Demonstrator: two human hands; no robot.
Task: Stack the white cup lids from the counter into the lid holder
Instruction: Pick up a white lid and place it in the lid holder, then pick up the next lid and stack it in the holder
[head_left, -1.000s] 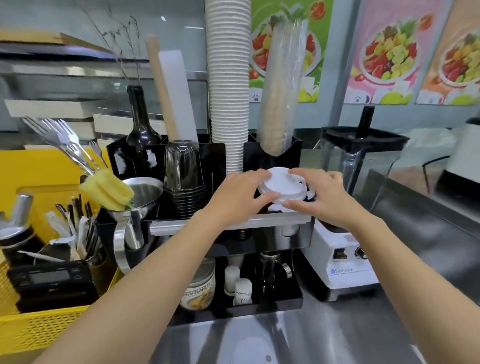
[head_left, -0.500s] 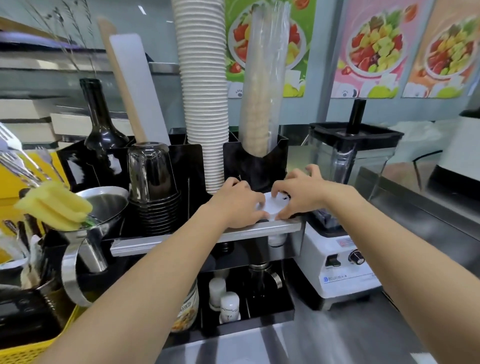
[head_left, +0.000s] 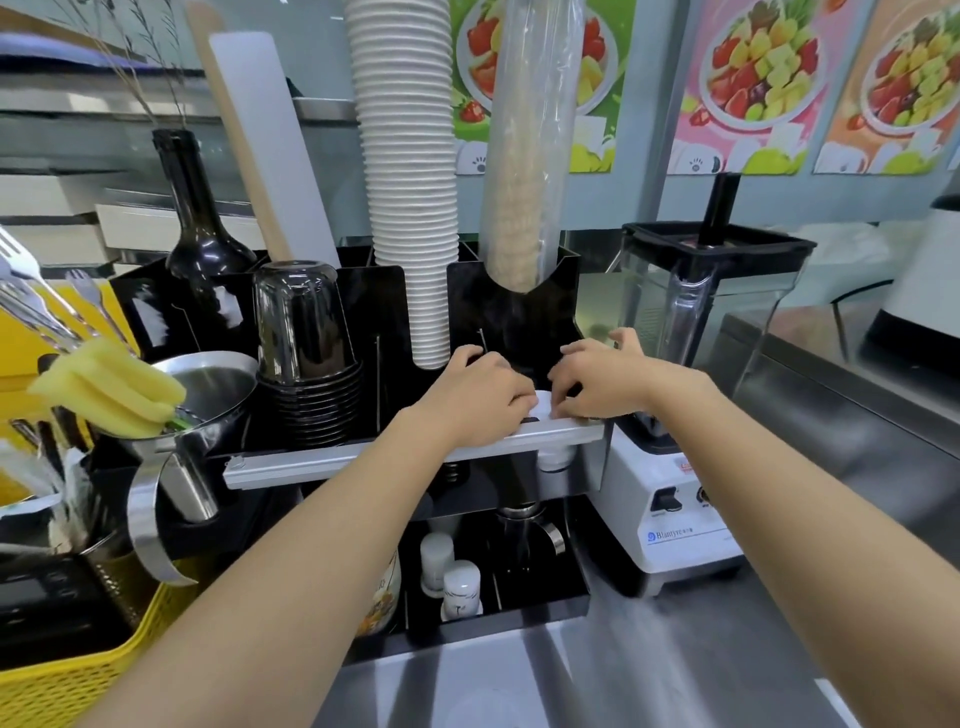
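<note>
Lids (head_left: 543, 404) mostly hidden under hands

Holder (head_left: 519, 306): stands on the desk (head_left: 649, 649) at centre, its open shelf facing near.
Cup stack (head_left: 405, 182): rises from a far slot of the holder, left of the sleeved stack (head_left: 527, 156).
Upturned cups (head_left: 304, 353): in the holder, left of the cup stack.
Bottle (head_left: 200, 223): at the holder's far left.
Lid (head_left: 543, 404): at the holder's near right slot, between left hand (head_left: 478, 395) and right hand (head_left: 602, 382), both touching it.
Blender (head_left: 691, 395): just right of the holder.
Basket (head_left: 78, 670): near left on the desk.
Jug (head_left: 192, 415): between basket and holder.
</note>
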